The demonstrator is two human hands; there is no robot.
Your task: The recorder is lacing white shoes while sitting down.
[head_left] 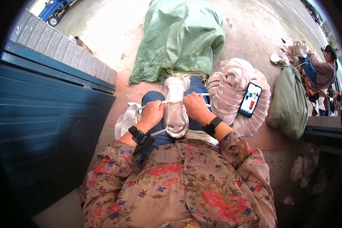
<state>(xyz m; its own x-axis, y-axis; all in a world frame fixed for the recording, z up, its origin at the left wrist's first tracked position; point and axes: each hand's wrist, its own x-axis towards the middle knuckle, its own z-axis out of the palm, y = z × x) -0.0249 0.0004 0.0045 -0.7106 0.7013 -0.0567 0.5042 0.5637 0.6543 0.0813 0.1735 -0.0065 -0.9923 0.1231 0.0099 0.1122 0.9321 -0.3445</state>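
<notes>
A pale pinkish-white shoe (175, 114) rests lengthwise between my knees, over blue trousers. White shoelace (167, 101) runs across its top, with loose ends sticking out to both sides. On the shoe's left side, my left hand (152, 114) is closed on one part of the lace. At the right side, my right hand (197, 108) has its fingers curled around another part of the lace. The fingertips of both hands are partly hidden from above. Both wrists wear black straps.
Stacked pale shoe pieces (233, 81) lie to my right, a lit phone (250, 99) on them. A large green sack (178, 34) lies ahead. White material (126, 121) is by my left knee. Blue door (45, 125) at left; another green sack (290, 102) and a seated person (323, 70) at right.
</notes>
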